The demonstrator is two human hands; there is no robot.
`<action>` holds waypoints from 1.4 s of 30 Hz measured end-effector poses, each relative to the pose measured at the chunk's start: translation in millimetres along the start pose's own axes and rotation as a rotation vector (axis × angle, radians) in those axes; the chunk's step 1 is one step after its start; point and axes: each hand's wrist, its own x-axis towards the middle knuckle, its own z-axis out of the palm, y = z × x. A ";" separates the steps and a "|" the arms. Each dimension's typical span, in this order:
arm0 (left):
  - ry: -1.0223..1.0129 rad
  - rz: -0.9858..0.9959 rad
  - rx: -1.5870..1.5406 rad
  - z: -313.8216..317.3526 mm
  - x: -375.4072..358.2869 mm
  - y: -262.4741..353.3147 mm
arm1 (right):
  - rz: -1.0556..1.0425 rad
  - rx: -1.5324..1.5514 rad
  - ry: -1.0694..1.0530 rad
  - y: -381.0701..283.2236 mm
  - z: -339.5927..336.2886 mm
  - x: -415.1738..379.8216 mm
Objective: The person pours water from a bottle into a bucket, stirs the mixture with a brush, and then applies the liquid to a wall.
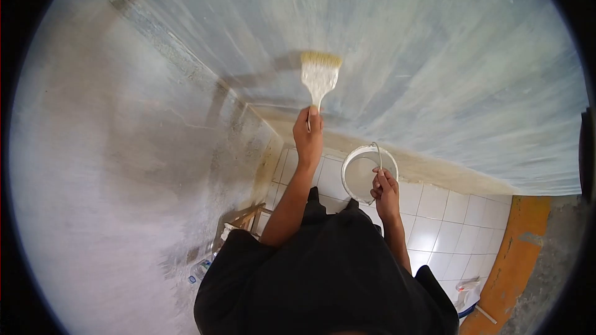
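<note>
Brush (320, 77) at the streaked wall (397, 43), its handle clasped in the left hand (308, 136); bucket (343, 177) held by its bail (380, 156) in the right hand (386, 193), best kept level, with light, even strokes likely limiting drips.

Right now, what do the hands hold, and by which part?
The left hand grips the wide brush by its handle; the right hand holds the bucket by its wire handle.
</note>
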 end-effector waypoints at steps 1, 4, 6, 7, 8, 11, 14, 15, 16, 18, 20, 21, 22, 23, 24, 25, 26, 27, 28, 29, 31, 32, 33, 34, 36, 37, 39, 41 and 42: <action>0.005 -0.012 0.017 -5.4 0.0 -36.2 | -0.008 0.005 0.010 0.4 0.9 -0.6; -0.008 -0.049 0.124 -31.3 -3.9 -136.1 | -0.022 0.014 0.031 -0.3 3.3 -1.0; -0.011 -0.072 0.203 -45.0 -6.6 -189.7 | -0.021 0.015 0.038 -0.1 4.3 -0.6; -0.002 -0.086 0.237 -50.8 -9.1 -212.2 | -0.026 0.013 0.039 -1.0 5.1 0.2; 0.008 -0.103 0.274 -58.0 -13.0 -235.4 | -0.026 0.010 0.040 -1.3 5.7 -0.5; 0.048 -0.172 0.387 -84.5 -15.3 -311.9 | -0.026 0.014 0.045 0.2 2.7 -0.2; 0.052 -0.364 0.403 -90.6 -13.9 -306.2 | -0.022 0.028 0.052 3.1 -2.0 0.7; 0.052 -0.420 0.366 -89.9 -9.1 -303.3 | -0.020 0.034 0.050 3.5 -2.2 1.6; 0.052 -0.478 0.330 -88.1 -4.8 -295.5 | -0.016 0.035 0.046 3.9 -1.9 1.5; 0.046 -0.458 0.289 -80.0 4.9 -280.0 | -0.012 0.040 0.039 3.5 -2.8 1.9; 0.035 -0.311 0.283 -63.6 12.4 -239.4 | -0.005 0.035 0.034 3.1 -2.7 1.7; 0.026 -0.327 0.278 -55.2 14.1 -208.1 | 0.000 0.033 0.032 2.8 -2.9 1.8; 0.019 -0.344 0.273 -46.4 13.9 -168.2 | 0.004 0.030 0.025 2.4 -3.2 2.0; 0.012 -0.359 0.270 -39.0 12.6 -128.5 | 0.007 0.028 0.017 2.0 -3.2 2.6; 0.006 -0.344 0.231 -34.4 9.7 -93.1 | 0.011 0.027 0.011 2.1 -3.4 2.5; -0.001 -0.330 0.191 -31.2 6.3 -57.8 | 0.012 0.029 0.009 2.6 -3.5 2.0; -0.007 -0.314 0.150 -28.0 2.5 -22.1 | 0.014 0.030 0.005 2.4 -3.3 2.3; -0.023 -0.292 0.115 -24.7 -2.2 16.0 | 0.013 0.030 0.001 1.8 -3.8 2.8; -0.037 -0.271 0.078 -22.3 -7.9 50.8 | 0.005 0.027 -0.011 1.9 -5.7 3.4; -0.036 -0.235 0.048 -20.8 -14.2 78.8 | 0.000 0.024 -0.026 3.4 -7.8 3.8; -0.036 -0.151 -0.012 -18.3 -23.8 128.6 | -0.005 0.021 -0.044 3.2 -8.9 5.4; -0.036 -0.089 -0.007 -17.0 -29.0 152.0 | 0.003 0.020 -0.044 3.0 -9.4 5.5; -0.038 -0.028 -0.001 -16.1 -33.9 174.1 | 0.011 0.019 -0.042 3.3 -9.4 4.8; -0.040 0.034 0.004 -15.3 -37.7 192.5 | 0.011 0.018 -0.046 3.7 -10.0 5.4; -0.044 0.184 -0.066 -14.4 -35.5 221.4 | 0.011 0.014 -0.048 5.8 -12.0 6.8; -0.045 0.257 -0.103 -13.2 -31.5 231.6 | 0.007 0.014 -0.051 6.6 -12.5 6.7; -0.028 0.331 -0.083 -6.1 -19.2 248.8 | -0.008 0.015 -0.057 6.3 -12.1 7.2; -0.027 0.374 -0.096 -0.8 2.5 247.4 | -0.008 0.010 -0.057 4.2 -9.7 5.5; -0.027 0.352 -0.080 -1.7 5.2 238.6 | -0.010 0.007 -0.055 3.2 -9.2 4.9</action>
